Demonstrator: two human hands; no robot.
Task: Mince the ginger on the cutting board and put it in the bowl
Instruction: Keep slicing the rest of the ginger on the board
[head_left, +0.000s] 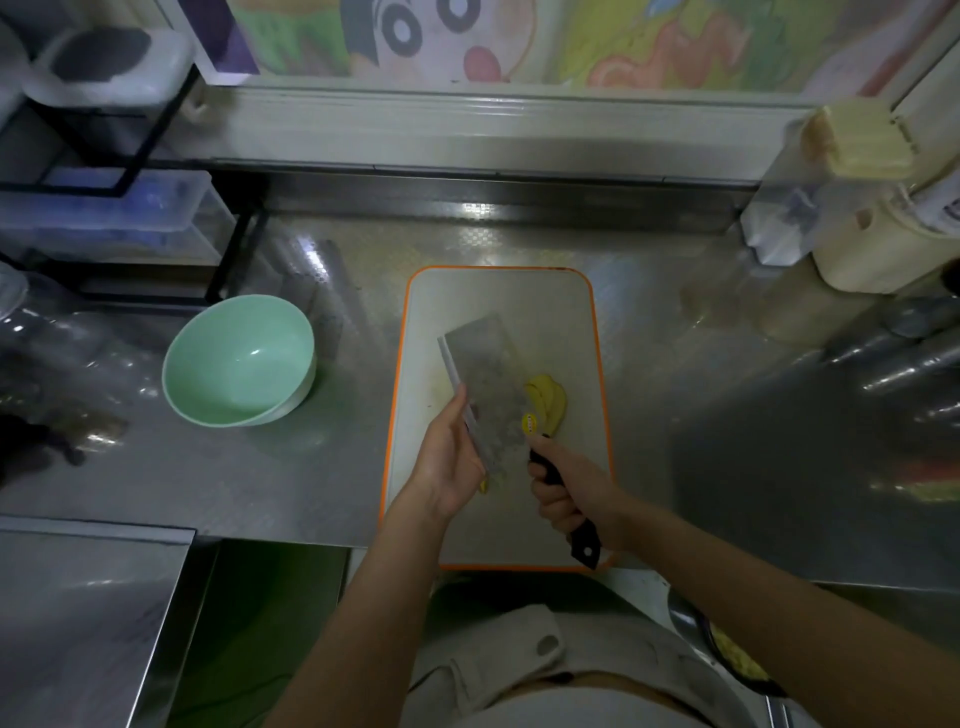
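Ginger (548, 402) sits mid-board (550, 306), a small yellow stack of slices just right of the cleaver (488, 374), its long axis running away from me. My right hand (563, 493) is nearer, wrapped tight round the black handle. My left hand (449, 457) lies against the blade's left edge, thumb along it; its fingers are hidden, so I can't tell their curl. Count: one stack, one stray bit by the left wrist, one cleaver, one bowl (234, 364) well left, off the board.
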